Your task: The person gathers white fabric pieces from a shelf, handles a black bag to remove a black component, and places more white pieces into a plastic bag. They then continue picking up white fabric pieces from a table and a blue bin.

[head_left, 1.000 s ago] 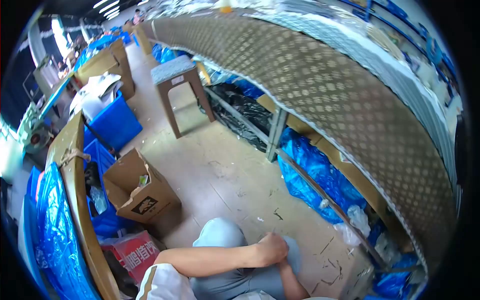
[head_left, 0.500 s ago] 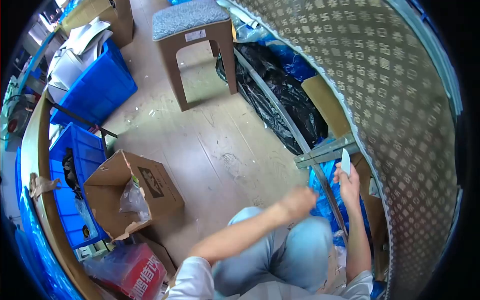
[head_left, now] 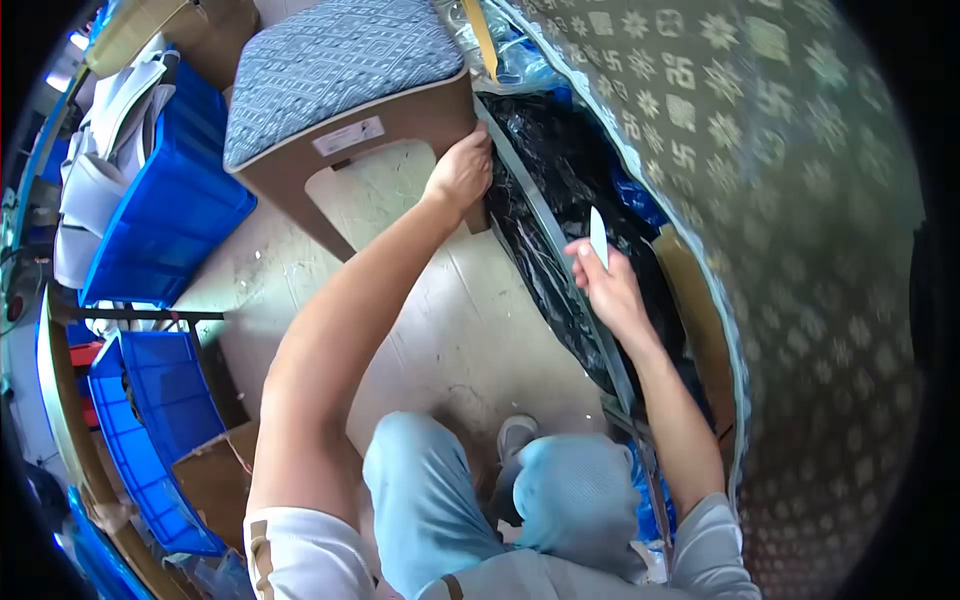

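Observation:
My left hand (head_left: 462,172) is closed around a front leg of the brown plastic stool (head_left: 270,185), just under its seat; the fingertips are hidden behind the leg. A blue-grey patterned cushion (head_left: 345,65) covers the stool's seat. In my right hand (head_left: 608,280) is a small white blade-like piece (head_left: 598,236), its pointed end up, pinched between thumb and fingers. Beneath and beside my right hand lie a black plastic bag (head_left: 560,170) and a grey metal bar (head_left: 535,195).
A blue bin (head_left: 170,215) with white sheets (head_left: 95,195) stands at the left, and a second blue bin (head_left: 165,400) is below it beside a cardboard box (head_left: 220,480). Patterned cloth (head_left: 800,300) hangs at the right.
My left hand has moved up and forward and taken hold of the stool leg. My right hand has moved up and left with the white piece. The stool appears nearer and larger.

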A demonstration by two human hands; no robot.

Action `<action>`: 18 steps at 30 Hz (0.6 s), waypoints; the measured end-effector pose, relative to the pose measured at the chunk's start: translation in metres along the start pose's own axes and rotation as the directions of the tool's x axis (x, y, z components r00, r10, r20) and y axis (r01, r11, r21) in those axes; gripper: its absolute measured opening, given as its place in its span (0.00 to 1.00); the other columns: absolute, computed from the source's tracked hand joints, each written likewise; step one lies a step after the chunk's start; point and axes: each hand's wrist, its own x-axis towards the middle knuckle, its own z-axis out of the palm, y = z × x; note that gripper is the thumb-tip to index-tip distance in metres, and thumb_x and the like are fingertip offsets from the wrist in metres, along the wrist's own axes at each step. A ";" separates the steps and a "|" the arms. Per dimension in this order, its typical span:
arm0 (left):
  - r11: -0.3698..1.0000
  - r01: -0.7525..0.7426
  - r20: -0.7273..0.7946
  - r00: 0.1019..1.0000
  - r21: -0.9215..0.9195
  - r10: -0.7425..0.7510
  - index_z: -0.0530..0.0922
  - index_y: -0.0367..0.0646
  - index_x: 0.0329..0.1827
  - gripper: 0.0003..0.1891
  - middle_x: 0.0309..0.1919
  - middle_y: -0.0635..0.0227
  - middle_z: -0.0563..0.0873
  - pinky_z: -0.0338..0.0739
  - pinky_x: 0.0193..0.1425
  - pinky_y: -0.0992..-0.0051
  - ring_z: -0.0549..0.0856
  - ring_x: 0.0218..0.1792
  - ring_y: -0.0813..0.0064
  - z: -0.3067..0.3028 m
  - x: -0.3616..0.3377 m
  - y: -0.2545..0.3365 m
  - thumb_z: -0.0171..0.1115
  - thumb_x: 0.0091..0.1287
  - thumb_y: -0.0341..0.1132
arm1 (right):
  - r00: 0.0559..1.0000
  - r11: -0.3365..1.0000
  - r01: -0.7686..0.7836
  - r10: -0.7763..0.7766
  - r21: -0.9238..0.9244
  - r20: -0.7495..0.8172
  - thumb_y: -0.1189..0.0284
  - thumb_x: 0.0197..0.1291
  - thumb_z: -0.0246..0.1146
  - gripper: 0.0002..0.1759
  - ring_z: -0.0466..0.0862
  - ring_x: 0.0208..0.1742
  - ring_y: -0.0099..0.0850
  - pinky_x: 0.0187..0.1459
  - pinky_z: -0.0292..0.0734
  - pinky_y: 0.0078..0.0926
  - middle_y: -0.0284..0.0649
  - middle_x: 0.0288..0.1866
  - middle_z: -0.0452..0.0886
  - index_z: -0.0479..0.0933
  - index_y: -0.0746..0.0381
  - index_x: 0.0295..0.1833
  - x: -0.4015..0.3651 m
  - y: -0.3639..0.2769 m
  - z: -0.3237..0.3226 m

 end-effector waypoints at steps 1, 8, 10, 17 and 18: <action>1.000 -0.016 0.012 1.000 0.015 0.015 0.84 0.47 0.53 0.18 0.55 0.71 0.84 0.47 0.77 0.58 0.74 0.63 0.69 0.010 -0.001 0.004 0.50 0.67 0.40 | 1.000 1.000 0.005 -0.005 0.017 -0.010 0.63 0.74 0.50 0.16 0.70 0.29 0.16 0.31 0.67 0.15 0.28 0.30 0.73 0.79 0.62 0.46 0.025 0.013 -0.002; 0.975 0.020 0.159 0.987 -0.221 0.015 0.83 0.45 0.45 0.16 0.51 0.63 0.81 0.53 0.76 0.60 0.71 0.65 0.62 0.130 -0.077 -0.011 0.52 0.63 0.41 | 0.951 0.969 0.161 -0.203 -0.187 -0.231 0.58 0.68 0.56 0.20 0.78 0.28 0.26 0.35 0.74 0.26 0.38 0.33 0.82 0.80 0.65 0.47 0.196 0.108 -0.013; 0.948 0.190 0.364 0.927 -0.253 -0.089 0.83 0.45 0.47 0.16 0.57 0.65 0.79 0.51 0.77 0.60 0.70 0.66 0.64 0.149 -0.091 -0.020 0.52 0.65 0.42 | 0.952 0.878 0.057 -0.191 -0.475 -0.239 0.56 0.65 0.58 0.23 0.84 0.48 0.43 0.51 0.75 0.35 0.49 0.46 0.84 0.79 0.65 0.52 0.233 0.118 -0.014; 0.451 0.427 0.217 0.869 -0.784 -0.445 0.80 0.41 0.44 0.13 0.49 0.58 0.80 0.62 0.71 0.53 0.76 0.57 0.57 0.202 -0.092 -0.002 0.65 0.55 0.30 | 0.943 0.567 0.327 -0.152 -0.756 0.295 0.82 0.47 0.55 0.16 0.78 0.48 0.55 0.50 0.74 0.44 0.55 0.41 0.78 0.76 0.67 0.45 0.266 0.142 -0.023; 0.330 0.411 0.250 0.865 -0.850 -0.434 0.80 0.41 0.46 0.15 0.50 0.59 0.80 0.63 0.70 0.52 0.76 0.57 0.57 0.202 -0.081 0.010 0.66 0.55 0.30 | 0.937 0.594 0.313 -0.064 -0.741 0.344 0.82 0.47 0.55 0.16 0.78 0.48 0.56 0.50 0.74 0.44 0.55 0.42 0.78 0.77 0.67 0.44 0.266 0.134 -0.021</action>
